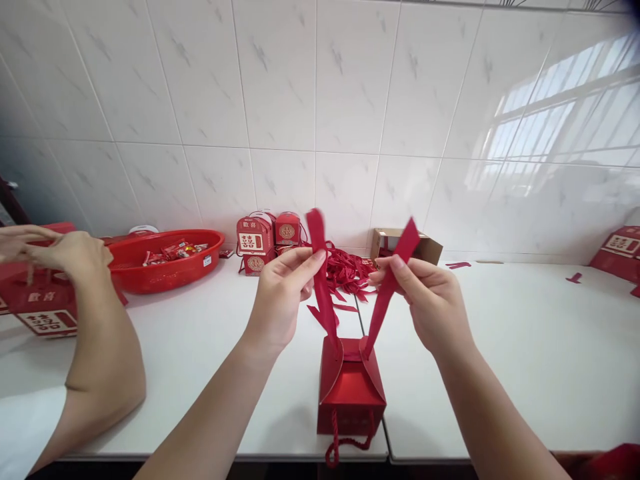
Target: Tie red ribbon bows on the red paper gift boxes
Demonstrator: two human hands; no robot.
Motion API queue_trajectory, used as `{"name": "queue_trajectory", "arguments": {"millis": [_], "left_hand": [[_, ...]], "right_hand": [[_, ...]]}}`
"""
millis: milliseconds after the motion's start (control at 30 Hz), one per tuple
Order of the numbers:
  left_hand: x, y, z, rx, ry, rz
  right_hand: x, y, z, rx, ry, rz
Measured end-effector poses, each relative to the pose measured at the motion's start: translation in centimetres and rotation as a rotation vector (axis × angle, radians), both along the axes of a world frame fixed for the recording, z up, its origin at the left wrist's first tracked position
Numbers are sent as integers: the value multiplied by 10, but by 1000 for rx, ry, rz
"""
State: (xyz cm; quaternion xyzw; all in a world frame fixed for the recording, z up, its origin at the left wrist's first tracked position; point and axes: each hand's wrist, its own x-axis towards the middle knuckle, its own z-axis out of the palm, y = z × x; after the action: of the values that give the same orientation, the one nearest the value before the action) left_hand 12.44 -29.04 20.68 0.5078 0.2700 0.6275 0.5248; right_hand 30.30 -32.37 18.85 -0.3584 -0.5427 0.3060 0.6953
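A small red gift box (351,385) stands near the table's front edge, its top flaps folded in. A red ribbon (381,310) passes through the top, and its two ends rise apart in a V. My left hand (290,287) pinches the left end between thumb and fingers. The right end is pinched by my right hand (425,290), its tip sticking up above the thumb. A twisted red cord handle (345,441) hangs from the box's near side and droops over the table edge.
Behind my hands lies a pile of red ribbons (350,267). Finished-looking red boxes (255,240) and an open cardboard box (431,248) stand by the tiled wall. To the left are a red basin (165,277) with wrapped sweets and a co-worker's arm (107,347) over another red box (45,310).
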Motion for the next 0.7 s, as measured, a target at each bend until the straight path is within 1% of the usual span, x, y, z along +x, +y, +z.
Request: {"name": "queue_trajectory", "arguments": {"millis": [100,267,467,533,600,633,700], "left_hand": [[8,-3,4,57,29,-15],[12,-10,3,135,125,-6],[14,-11,-4,199,210,20],[14,-12,-5,214,244,0],[14,-14,-5,240,299,-10],[14,-15,-5,261,341,0],[14,-17,-6,318,438,51]], "right_hand": [[-10,1,10,-5,23,90],[-11,0,17,-50,108,192],[-10,-2,22,-2,109,177],[-11,-2,22,12,74,136],[-12,-2,22,11,-10,98],[-13,-3,21,6,-58,105],[-12,-4,18,2,-130,187]]}}
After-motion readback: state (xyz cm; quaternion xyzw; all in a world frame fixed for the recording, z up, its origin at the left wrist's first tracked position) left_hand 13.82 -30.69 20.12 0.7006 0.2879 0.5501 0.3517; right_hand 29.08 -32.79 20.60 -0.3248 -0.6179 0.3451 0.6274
